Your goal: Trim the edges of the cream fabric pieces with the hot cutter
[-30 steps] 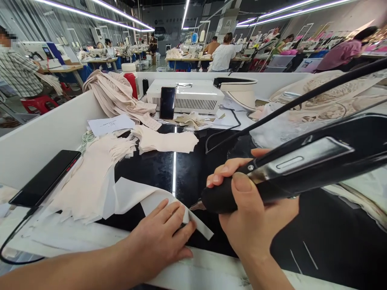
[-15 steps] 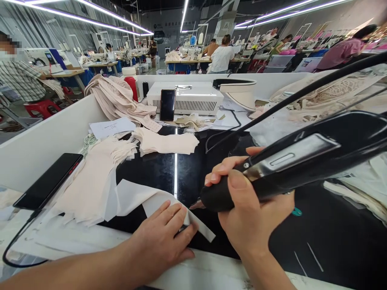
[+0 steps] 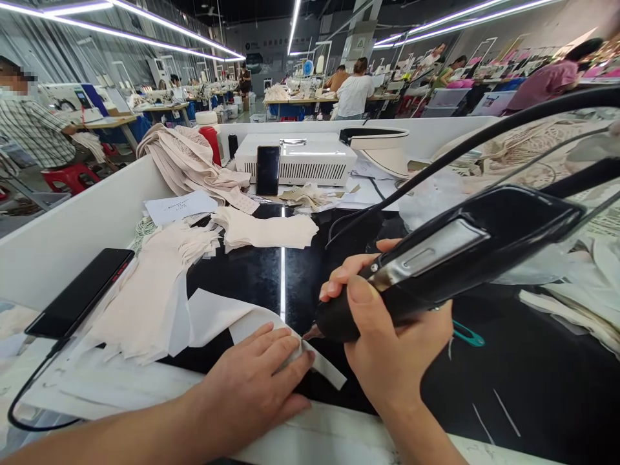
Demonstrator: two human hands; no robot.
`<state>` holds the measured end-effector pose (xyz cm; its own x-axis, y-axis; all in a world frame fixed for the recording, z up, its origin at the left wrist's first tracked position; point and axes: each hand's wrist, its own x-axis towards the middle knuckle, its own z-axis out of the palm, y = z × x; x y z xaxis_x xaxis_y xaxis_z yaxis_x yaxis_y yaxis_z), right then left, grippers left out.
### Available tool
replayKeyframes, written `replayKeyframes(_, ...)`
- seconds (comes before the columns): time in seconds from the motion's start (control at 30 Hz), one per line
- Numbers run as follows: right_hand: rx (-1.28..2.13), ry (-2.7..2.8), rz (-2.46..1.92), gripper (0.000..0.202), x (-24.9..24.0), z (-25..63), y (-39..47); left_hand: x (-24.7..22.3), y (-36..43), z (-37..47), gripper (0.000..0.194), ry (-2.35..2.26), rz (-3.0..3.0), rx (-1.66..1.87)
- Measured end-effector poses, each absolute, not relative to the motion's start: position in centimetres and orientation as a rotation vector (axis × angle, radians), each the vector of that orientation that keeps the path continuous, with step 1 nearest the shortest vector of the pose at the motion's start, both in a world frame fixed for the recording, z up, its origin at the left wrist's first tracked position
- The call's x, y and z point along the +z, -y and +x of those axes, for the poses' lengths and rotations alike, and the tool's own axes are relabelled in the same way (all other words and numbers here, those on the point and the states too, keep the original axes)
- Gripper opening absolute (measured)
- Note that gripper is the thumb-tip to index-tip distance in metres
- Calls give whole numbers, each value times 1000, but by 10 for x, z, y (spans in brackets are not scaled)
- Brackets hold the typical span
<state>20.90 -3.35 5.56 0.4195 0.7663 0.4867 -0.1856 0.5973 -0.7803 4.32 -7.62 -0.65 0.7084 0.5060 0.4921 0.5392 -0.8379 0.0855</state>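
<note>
My left hand lies flat with its fingers stretched out, pressing a pale fabric strip onto the black work surface. The strip's narrow end sticks out past my fingertips to the right. My right hand is wrapped round a black corded handheld cutter with a metal plate on its side. Its small pointed tip is close to the strip, beside my left fingertips; whether it touches cannot be made out. Behind my right wrist lies a teal tool, partly hidden.
Stacked cut fabric pieces lie at left, with another stack farther back. A dark phone-like device rests on the left edge. At the back are a white vented box and an upright phone. The cutter's black cable arcs rightward.
My right hand and the cutter have shifted slightly left, and the cutter's rear end now shows. More of the teal tool is visible. My left hand stays nearly in place on the strip.
</note>
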Motion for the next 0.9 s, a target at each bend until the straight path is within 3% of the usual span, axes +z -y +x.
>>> replayKeyframes(0.9,706,946,-731,39,64,212,50,-1,93,45,39,966,-2719,-756)
